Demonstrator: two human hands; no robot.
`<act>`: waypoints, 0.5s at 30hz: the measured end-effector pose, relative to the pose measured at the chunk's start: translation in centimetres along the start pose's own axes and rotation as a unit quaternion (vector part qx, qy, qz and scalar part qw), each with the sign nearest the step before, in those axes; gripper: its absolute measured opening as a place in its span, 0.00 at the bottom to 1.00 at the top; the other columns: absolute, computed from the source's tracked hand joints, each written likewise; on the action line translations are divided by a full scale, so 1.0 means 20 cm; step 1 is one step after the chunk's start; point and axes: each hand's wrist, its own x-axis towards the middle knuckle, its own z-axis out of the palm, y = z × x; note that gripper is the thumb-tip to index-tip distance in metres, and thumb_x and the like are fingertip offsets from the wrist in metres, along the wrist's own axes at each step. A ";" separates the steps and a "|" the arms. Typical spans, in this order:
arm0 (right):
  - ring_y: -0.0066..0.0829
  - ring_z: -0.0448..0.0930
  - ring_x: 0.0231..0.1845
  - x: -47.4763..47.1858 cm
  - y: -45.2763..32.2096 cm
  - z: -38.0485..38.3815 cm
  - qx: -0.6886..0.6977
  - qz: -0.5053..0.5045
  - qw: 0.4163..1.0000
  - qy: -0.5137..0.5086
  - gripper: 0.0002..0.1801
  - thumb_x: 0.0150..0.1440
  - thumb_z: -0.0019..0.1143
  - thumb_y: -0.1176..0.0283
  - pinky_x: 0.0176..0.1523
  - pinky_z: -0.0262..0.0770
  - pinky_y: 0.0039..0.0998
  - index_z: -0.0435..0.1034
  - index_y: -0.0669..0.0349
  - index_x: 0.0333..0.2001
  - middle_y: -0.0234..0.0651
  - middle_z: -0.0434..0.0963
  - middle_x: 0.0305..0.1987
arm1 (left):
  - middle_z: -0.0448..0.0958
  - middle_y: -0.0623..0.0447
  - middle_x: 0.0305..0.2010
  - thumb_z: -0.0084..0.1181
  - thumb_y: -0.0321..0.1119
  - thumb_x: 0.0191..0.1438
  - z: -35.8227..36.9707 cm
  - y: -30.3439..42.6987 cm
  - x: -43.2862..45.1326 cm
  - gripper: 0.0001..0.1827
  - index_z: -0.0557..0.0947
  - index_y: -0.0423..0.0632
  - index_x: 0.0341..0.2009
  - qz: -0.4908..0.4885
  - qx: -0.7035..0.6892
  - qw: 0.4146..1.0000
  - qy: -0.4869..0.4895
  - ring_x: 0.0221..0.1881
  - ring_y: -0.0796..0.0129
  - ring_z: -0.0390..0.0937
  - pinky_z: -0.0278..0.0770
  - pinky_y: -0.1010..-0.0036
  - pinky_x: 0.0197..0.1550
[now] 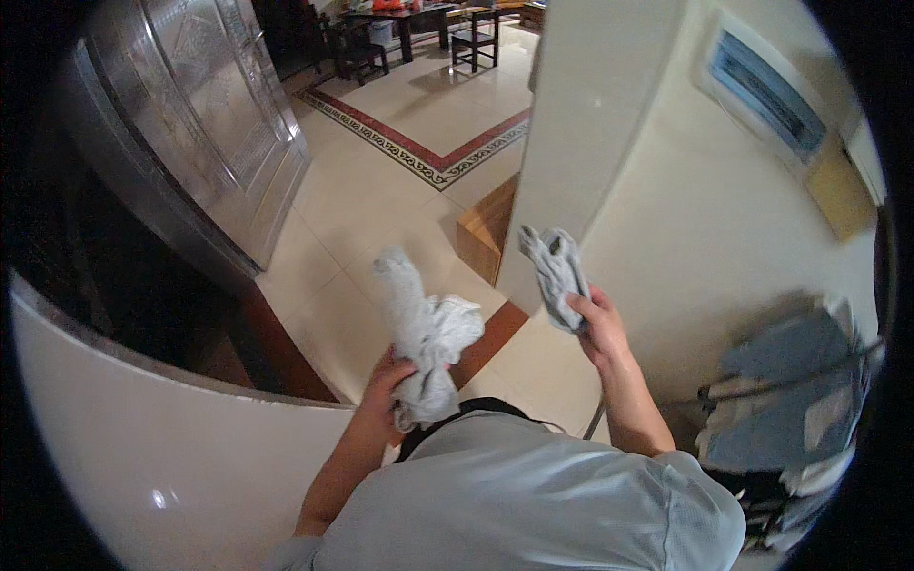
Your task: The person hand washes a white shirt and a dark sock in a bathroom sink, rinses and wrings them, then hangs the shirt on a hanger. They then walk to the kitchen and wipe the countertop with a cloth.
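Observation:
My left hand (389, 378) grips a bunched white cloth (428, 332), which sticks up and spreads out above the fingers in front of my waist. Farther right, my right hand (601, 325) pinches a folded grey cloth (557, 275) between thumb and fingers. Both cloths are crumpled, and I cannot tell whether they are socks or rags. The two hands are apart, held over the tiled floor (335, 285) by a doorway. Most of the left fingers are hidden behind the white cloth.
An open metal door (207, 107) stands at left, above a brown threshold strip (493, 342). A wooden box-like piece (489, 228) sits against the wall end (600, 93). Grey textiles (785, 385) hang at right, below an electrical panel (767, 93). Beyond are a dark chair (475, 39) and table (403, 14).

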 end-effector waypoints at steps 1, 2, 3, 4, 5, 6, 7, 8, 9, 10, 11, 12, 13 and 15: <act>0.23 0.74 0.41 0.14 -0.04 0.10 -0.015 0.014 0.999 -0.027 0.15 0.54 0.53 0.74 0.48 0.69 0.26 0.68 0.66 0.45 0.34 0.75 0.41 | 0.72 0.42 0.50 0.53 0.35 0.46 -0.04 0.04 0.04 0.35 0.61 0.39 0.60 0.033 0.004 0.999 0.027 0.47 0.57 0.75 0.75 0.66 0.49; 0.22 0.74 0.41 0.31 -0.06 0.21 -0.012 0.001 0.998 -0.066 0.15 0.53 0.54 0.73 0.49 0.68 0.25 0.69 0.66 0.45 0.32 0.75 0.41 | 0.73 0.42 0.49 0.54 0.38 0.47 -0.08 0.11 0.11 0.35 0.62 0.38 0.59 0.058 0.014 0.996 0.062 0.46 0.56 0.75 0.75 0.66 0.49; 0.21 0.74 0.42 0.47 -0.09 0.30 -0.015 0.000 0.996 -0.087 0.15 0.53 0.54 0.74 0.49 0.68 0.24 0.69 0.65 0.46 0.31 0.76 0.42 | 0.74 0.41 0.47 0.54 0.41 0.47 -0.12 0.17 0.18 0.36 0.63 0.36 0.58 0.078 0.030 0.992 0.095 0.45 0.56 0.75 0.75 0.65 0.48; 0.20 0.74 0.41 0.64 -0.10 0.40 -0.019 -0.006 0.995 -0.098 0.15 0.53 0.54 0.74 0.49 0.68 0.24 0.69 0.65 0.45 0.30 0.76 0.41 | 0.74 0.42 0.46 0.54 0.41 0.47 -0.16 0.23 0.27 0.35 0.63 0.37 0.58 0.085 0.008 0.993 0.086 0.44 0.56 0.75 0.75 0.65 0.47; 0.20 0.73 0.41 0.80 -0.09 0.49 -0.004 -0.023 0.991 -0.135 0.14 0.53 0.54 0.75 0.48 0.68 0.23 0.69 0.65 0.45 0.30 0.76 0.41 | 0.74 0.42 0.45 0.54 0.41 0.48 -0.21 0.29 0.36 0.35 0.63 0.37 0.58 0.092 -0.008 0.993 0.072 0.43 0.57 0.76 0.75 0.65 0.47; 0.20 0.73 0.41 0.94 -0.08 0.56 -0.011 -0.022 0.992 -0.125 0.13 0.53 0.54 0.75 0.48 0.68 0.23 0.69 0.65 0.44 0.30 0.75 0.41 | 0.74 0.42 0.44 0.54 0.42 0.48 -0.26 0.35 0.44 0.34 0.64 0.37 0.57 0.080 -0.013 0.992 0.096 0.43 0.57 0.76 0.75 0.65 0.46; 0.19 0.73 0.41 1.06 -0.05 0.63 -0.007 -0.029 0.992 -0.124 0.13 0.54 0.54 0.75 0.48 0.68 0.23 0.69 0.65 0.44 0.29 0.75 0.40 | 0.74 0.42 0.43 0.54 0.43 0.49 -0.31 0.39 0.53 0.34 0.64 0.37 0.57 0.076 -0.041 0.992 0.096 0.42 0.57 0.76 0.75 0.65 0.46; 0.19 0.73 0.40 1.17 -0.04 0.67 0.009 -0.065 0.987 -0.148 0.12 0.54 0.54 0.75 0.48 0.68 0.23 0.69 0.65 0.43 0.29 0.75 0.40 | 0.74 0.42 0.42 0.53 0.43 0.49 -0.32 0.39 0.59 0.34 0.64 0.38 0.57 0.058 -0.061 0.988 0.126 0.41 0.57 0.76 0.75 0.65 0.45; 0.19 0.73 0.40 1.22 0.01 0.71 0.006 -0.037 0.993 -0.115 0.12 0.54 0.54 0.75 0.47 0.68 0.23 0.69 0.65 0.43 0.29 0.75 0.39 | 0.74 0.42 0.42 0.54 0.44 0.49 -0.38 0.46 0.70 0.34 0.64 0.37 0.56 0.042 -0.052 0.990 0.127 0.41 0.58 0.76 0.75 0.65 0.44; 0.19 0.73 0.39 1.37 0.02 0.79 0.013 -0.030 0.994 -0.102 0.12 0.54 0.54 0.75 0.47 0.68 0.23 0.69 0.65 0.43 0.29 0.75 0.39 | 0.75 0.42 0.41 0.54 0.45 0.49 -0.43 0.53 0.80 0.34 0.64 0.37 0.56 0.027 -0.043 0.991 0.127 0.41 0.58 0.76 0.75 0.66 0.44; 0.19 0.73 0.39 1.43 0.05 0.84 0.011 -0.005 0.998 -0.057 0.12 0.54 0.54 0.75 0.47 0.68 0.23 0.69 0.65 0.43 0.29 0.75 0.39 | 0.75 0.43 0.41 0.54 0.46 0.48 -0.49 0.61 0.92 0.35 0.64 0.37 0.56 0.028 -0.007 0.995 0.091 0.41 0.59 0.76 0.75 0.66 0.44; 0.19 0.73 0.38 1.51 0.05 0.89 0.004 0.020 0.998 -0.051 0.12 0.54 0.54 0.75 0.46 0.69 0.23 0.68 0.65 0.43 0.29 0.75 0.38 | 0.75 0.43 0.41 0.55 0.46 0.48 -0.54 0.69 1.05 0.35 0.65 0.37 0.55 0.030 0.023 0.998 0.051 0.41 0.59 0.76 0.75 0.66 0.43; 0.19 0.74 0.37 1.57 0.04 0.93 0.048 0.047 0.996 -0.062 0.12 0.54 0.54 0.75 0.45 0.69 0.23 0.69 0.65 0.43 0.29 0.75 0.38 | 0.75 0.43 0.40 0.55 0.47 0.47 -0.58 0.77 1.17 0.36 0.65 0.36 0.55 0.012 0.062 0.997 0.047 0.41 0.60 0.76 0.75 0.66 0.43; 0.20 0.74 0.38 1.72 -0.07 0.90 0.040 -0.028 0.998 -0.048 0.12 0.54 0.54 0.75 0.46 0.69 0.23 0.69 0.65 0.43 0.30 0.75 0.38 | 0.73 0.42 0.47 0.53 0.39 0.43 -0.60 0.87 1.44 0.38 0.61 0.38 0.60 -0.005 0.075 0.996 -0.050 0.44 0.57 0.75 0.72 0.66 0.49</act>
